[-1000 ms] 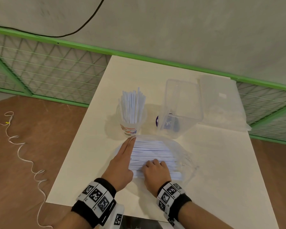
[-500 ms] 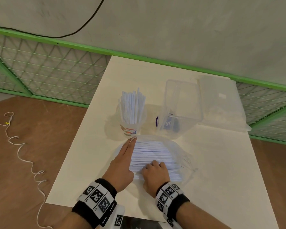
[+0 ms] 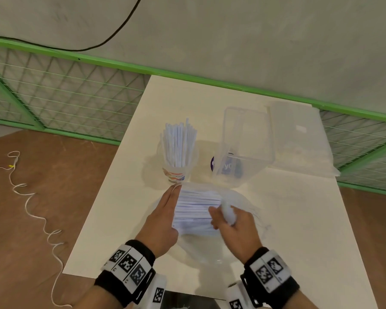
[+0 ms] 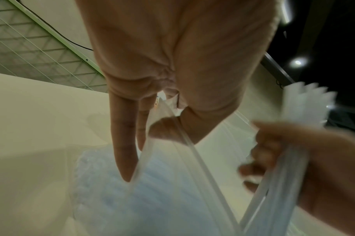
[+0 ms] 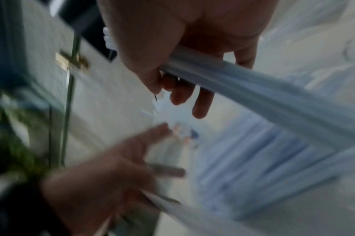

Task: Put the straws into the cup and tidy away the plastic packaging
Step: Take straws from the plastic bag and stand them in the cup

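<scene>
A paper cup (image 3: 176,172) on the white table (image 3: 299,219) stands packed with upright white straws (image 3: 179,141). In front of it a pile of loose straws (image 3: 194,206) lies inside the opened clear plastic packaging (image 3: 247,201). My left hand (image 3: 172,197) lies with straight fingers along the pile's left ends; in the left wrist view its thumb (image 4: 164,129) sits at the packaging's mouth edge (image 4: 194,153). My right hand (image 3: 227,217) grips a bundle of straws (image 3: 226,208) lifted off the pile, its ends (image 4: 307,103) sticking up past the fist.
A clear plastic tub (image 3: 245,141) stands right of the cup, with a clear lid or sheet (image 3: 299,139) behind it at the back right. A green mesh fence (image 3: 65,97) runs behind the table. A white cord (image 3: 31,208) lies on the floor at left.
My right hand, which was resting knuckles-down on the pile, has closed round a bundle of straws and raised it, tilting it upright. The left hand has stayed put.
</scene>
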{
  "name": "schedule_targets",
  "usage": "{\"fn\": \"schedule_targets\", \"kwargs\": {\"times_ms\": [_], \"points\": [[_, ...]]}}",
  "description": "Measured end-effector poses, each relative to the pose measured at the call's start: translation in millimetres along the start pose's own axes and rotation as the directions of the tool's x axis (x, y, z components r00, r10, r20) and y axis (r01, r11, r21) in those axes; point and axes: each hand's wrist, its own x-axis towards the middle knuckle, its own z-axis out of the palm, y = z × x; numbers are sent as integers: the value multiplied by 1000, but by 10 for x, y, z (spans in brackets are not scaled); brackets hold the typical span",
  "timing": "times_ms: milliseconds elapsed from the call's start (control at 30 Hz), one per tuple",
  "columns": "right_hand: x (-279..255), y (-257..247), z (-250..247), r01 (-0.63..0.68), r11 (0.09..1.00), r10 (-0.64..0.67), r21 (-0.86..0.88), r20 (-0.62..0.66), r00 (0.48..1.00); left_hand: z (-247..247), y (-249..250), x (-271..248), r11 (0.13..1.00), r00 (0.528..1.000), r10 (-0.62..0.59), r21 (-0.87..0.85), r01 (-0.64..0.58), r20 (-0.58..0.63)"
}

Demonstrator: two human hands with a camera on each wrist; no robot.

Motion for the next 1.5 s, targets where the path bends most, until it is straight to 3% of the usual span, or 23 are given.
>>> {"fn": "schedule_targets", "kwargs": {"times_ms": [67, 100, 267, 500, 667, 867, 1100, 1300, 1400, 1500], "points": [[-29, -127, -83, -60, 975, 66, 212, -21, 998, 4, -1, 6, 1000, 1000, 2, 1, -2, -2], [-47, -148, -100, -65, 971, 69, 232, -9, 998, 7, 0, 11, 1000, 1000, 1, 2, -1, -1], [-86, 124, 4, -100, 995, 100, 1, 87, 991, 9, 21, 28, 1000, 1000, 5, 12, -5, -3], [-63, 18, -67, -55, 998, 61, -41, 148, 987, 2, 37, 13, 1000, 1000, 1, 13, -1, 3], [-78, 0, -107, -72, 996, 64, 45, 169, 984, -12, 19, 11, 1000, 1000, -6, 17, 6, 8], [-83, 135, -45, -74, 994, 93, -83, 244, 965, -8, 5, 15, 1000, 1000, -1, 20, 1, 13], [291, -587, -468, -38, 999, 31, 33, 192, 981, -8, -10, 7, 1000, 1000, -9, 1, 9, 9], [846, -1470, -762, 198, 975, -203, 101, 47, 978, -11, -29, -3, 1000, 1000, -14, -13, 14, 5], [1192, -1635, -649, 234, 972, -234, 19, 10, 972, -30, -26, -11, 999, 1000, -21, -27, 21, -5], [1486, -1582, -375, 205, 967, -189, -152, 109, 976, -53, -36, -25, 999, 1000, -24, -42, 23, -14]]}}
